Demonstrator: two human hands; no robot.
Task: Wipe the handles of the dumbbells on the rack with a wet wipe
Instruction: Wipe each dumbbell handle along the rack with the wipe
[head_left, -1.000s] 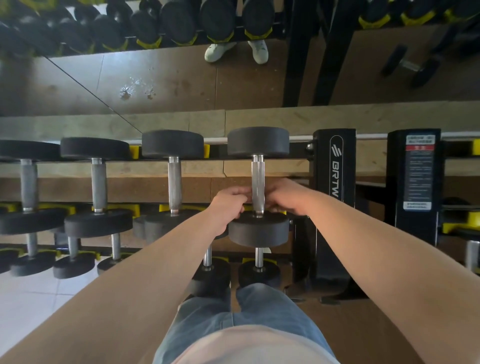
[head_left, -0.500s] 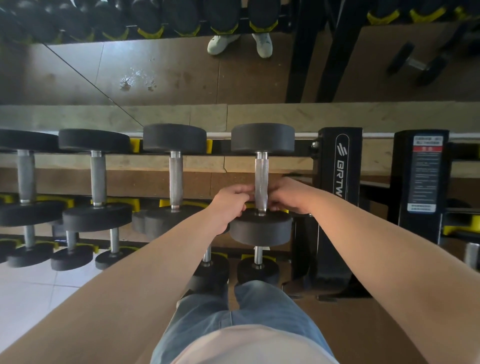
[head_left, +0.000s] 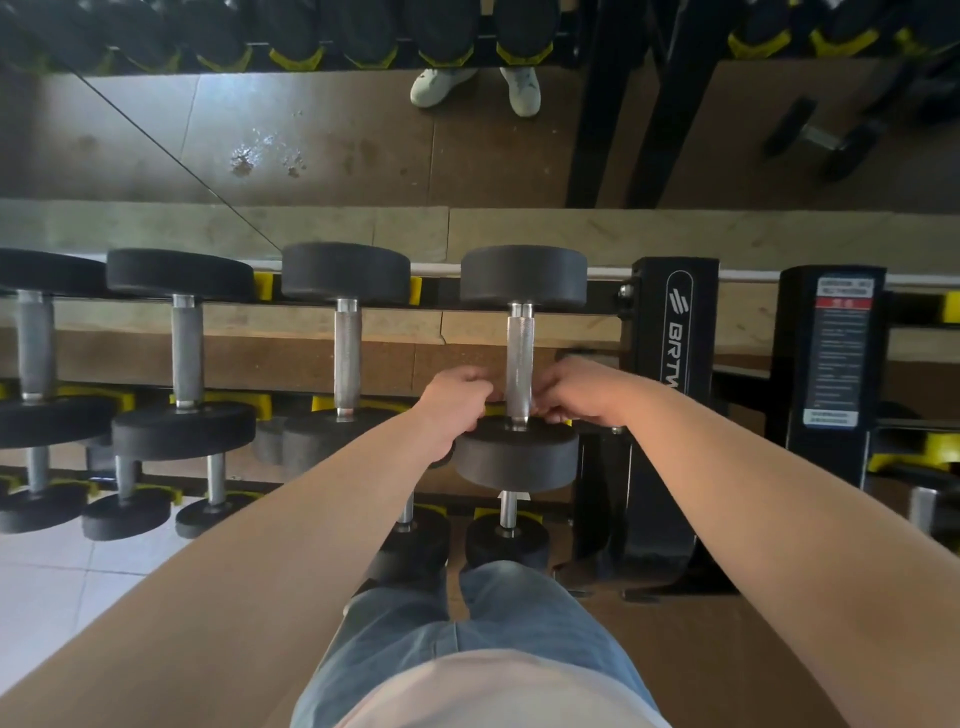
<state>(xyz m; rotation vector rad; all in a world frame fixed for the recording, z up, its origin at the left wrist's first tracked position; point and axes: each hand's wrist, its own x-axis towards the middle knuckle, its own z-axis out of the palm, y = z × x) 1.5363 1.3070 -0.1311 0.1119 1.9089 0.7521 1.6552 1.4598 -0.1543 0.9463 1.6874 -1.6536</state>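
Observation:
Several black dumbbells with knurled steel handles lie on the rack (head_left: 675, 332). The rightmost top-row dumbbell's handle (head_left: 520, 353) is bare along its upper part. My left hand (head_left: 457, 400) and my right hand (head_left: 582, 395) sit on either side of its lower end, just above the near weight head (head_left: 517, 460). Both hands have curled fingers pinching in against the handle. The wet wipe is almost wholly hidden inside the fingers. The neighbouring handle (head_left: 347, 358) stands to the left, untouched.
A black rack upright (head_left: 675, 395) rises just right of my right hand, with a second labelled post (head_left: 831, 358) beyond. Smaller dumbbells (head_left: 506, 540) lie on the lower shelf. A mirror behind reflects the floor and a person's white shoes (head_left: 472, 85).
Both hands stay at the lower end of the same handle with barely any movement. The view has shifted slightly.

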